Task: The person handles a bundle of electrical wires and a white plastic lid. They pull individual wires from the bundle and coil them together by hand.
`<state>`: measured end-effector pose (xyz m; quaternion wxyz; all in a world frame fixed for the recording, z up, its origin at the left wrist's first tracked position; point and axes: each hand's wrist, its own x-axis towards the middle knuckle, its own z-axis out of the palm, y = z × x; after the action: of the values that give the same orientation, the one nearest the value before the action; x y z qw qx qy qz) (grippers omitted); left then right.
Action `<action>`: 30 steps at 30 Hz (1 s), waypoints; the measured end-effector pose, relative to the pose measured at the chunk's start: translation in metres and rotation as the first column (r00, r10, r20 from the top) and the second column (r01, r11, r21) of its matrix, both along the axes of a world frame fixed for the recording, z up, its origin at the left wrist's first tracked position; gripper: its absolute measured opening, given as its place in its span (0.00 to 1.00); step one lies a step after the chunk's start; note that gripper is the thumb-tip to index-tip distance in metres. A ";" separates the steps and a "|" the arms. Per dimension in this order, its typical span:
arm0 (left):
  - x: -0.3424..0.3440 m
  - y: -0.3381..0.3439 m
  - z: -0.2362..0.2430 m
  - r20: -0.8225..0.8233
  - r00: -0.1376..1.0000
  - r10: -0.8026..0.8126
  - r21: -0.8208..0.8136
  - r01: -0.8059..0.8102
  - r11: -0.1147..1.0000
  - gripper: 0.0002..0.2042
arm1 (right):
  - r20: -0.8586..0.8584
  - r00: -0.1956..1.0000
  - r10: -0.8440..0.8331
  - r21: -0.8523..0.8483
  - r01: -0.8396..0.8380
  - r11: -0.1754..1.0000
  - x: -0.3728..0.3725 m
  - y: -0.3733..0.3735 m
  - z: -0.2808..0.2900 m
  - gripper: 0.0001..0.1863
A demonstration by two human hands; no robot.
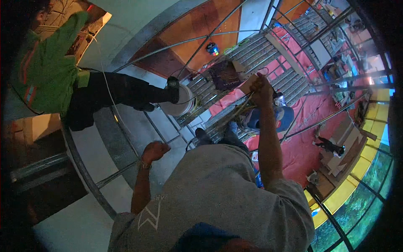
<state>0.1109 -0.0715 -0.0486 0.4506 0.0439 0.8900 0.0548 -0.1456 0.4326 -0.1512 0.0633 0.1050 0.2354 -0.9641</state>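
My left hand is closed, its fingers curled, beside a scaffold pipe. Whether anything is in it I cannot make out. My right hand is raised in front of me, fingers closed. A thin pale strand runs down-left near its fingers, but what the hand grips is not clear. Below that forearm stands a blue bucket with things around its rim. A dark printed bag lies on the metal planks beyond. To the left is a white bucket.
A co-worker in a green top sits at left, one shoe at the white bucket. Scaffold pipes cross around me. Far below, another person is near stacked boards and pink sheeting. A yellow curved edge borders the right.
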 end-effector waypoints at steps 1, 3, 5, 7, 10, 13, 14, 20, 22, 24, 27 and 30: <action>-0.008 0.002 -0.008 -0.003 1.000 -0.002 0.004 0.002 1.000 0.23 | 0.016 1.000 0.000 0.282 -0.005 0.959 0.008 -0.019 0.019 0.16; -0.041 0.024 -0.021 -0.286 0.866 0.410 0.411 -0.276 0.869 0.25 | -0.322 0.944 0.066 0.851 0.258 0.458 0.036 -0.060 0.037 0.15; -0.090 0.075 -0.005 -0.219 0.755 0.618 0.760 -0.265 0.593 0.25 | -0.317 0.909 0.272 0.921 0.225 0.319 0.077 -0.107 0.070 0.16; -0.138 0.126 0.016 0.227 0.692 0.686 0.886 -0.439 0.150 0.23 | -0.016 0.922 0.387 0.762 -0.239 0.602 0.112 -0.140 0.105 0.17; -0.195 0.173 0.055 0.379 0.727 0.573 0.889 -0.459 -0.006 0.22 | 0.019 0.847 0.531 0.702 -0.389 0.596 0.144 -0.151 0.116 0.18; -0.236 0.168 0.019 0.932 0.354 0.080 0.316 -0.685 -0.657 0.19 | 0.054 0.805 0.590 0.751 -0.423 0.507 0.165 -0.137 0.114 0.16; -0.249 0.164 0.008 0.927 0.309 0.212 0.371 -0.680 -0.632 0.16 | 0.087 0.820 0.566 0.816 -0.384 0.431 0.170 -0.126 0.111 0.14; -0.323 0.099 -0.027 0.908 0.372 0.193 0.414 -0.720 -0.557 0.13 | 0.314 0.677 0.666 0.679 -0.650 0.340 0.224 -0.063 0.090 0.14; -0.351 0.048 -0.054 -0.429 0.656 0.620 0.868 0.110 0.484 0.13 | 0.266 0.690 0.673 0.712 -0.611 0.346 0.235 -0.047 0.077 0.15; -0.358 0.089 0.013 0.160 0.654 0.740 0.967 -0.253 0.014 0.13 | 0.245 0.766 0.595 0.732 -0.548 0.404 0.259 -0.024 0.038 0.16; -0.339 0.125 0.066 0.611 0.478 0.631 0.776 -0.518 -0.359 0.15 | 0.231 0.763 0.603 0.695 -0.563 0.446 0.267 -0.008 -0.001 0.17; -0.300 0.136 0.068 0.490 0.619 0.613 0.861 -0.452 -0.231 0.16 | -0.038 0.952 0.303 0.959 -0.050 0.279 0.248 -0.002 -0.017 0.16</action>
<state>-0.1895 0.0648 0.0193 0.1708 -0.0588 0.5597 0.8087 0.1024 0.4303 -0.1683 0.0704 -0.0089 0.7737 -0.6295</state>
